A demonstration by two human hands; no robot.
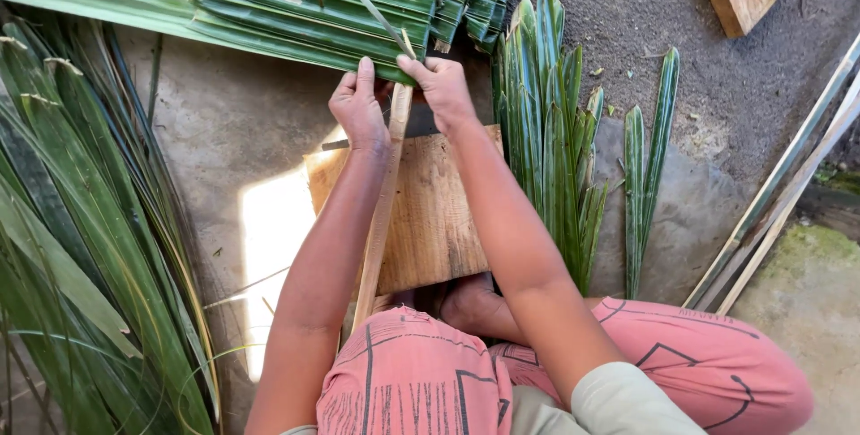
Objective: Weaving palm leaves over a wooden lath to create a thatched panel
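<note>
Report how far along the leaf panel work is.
Done: a row of folded green leaves already hangs along the wooden slat. In hand: left hand and right hand pinch the newest leaf at the row's edge. Left: cut leaf strips beside the board, plus long fronds.

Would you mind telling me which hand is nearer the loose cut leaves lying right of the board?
Right. The right hand is at the stick's top, just beside the cut leaves; the left hand lies on the stick's far side from them.
</note>
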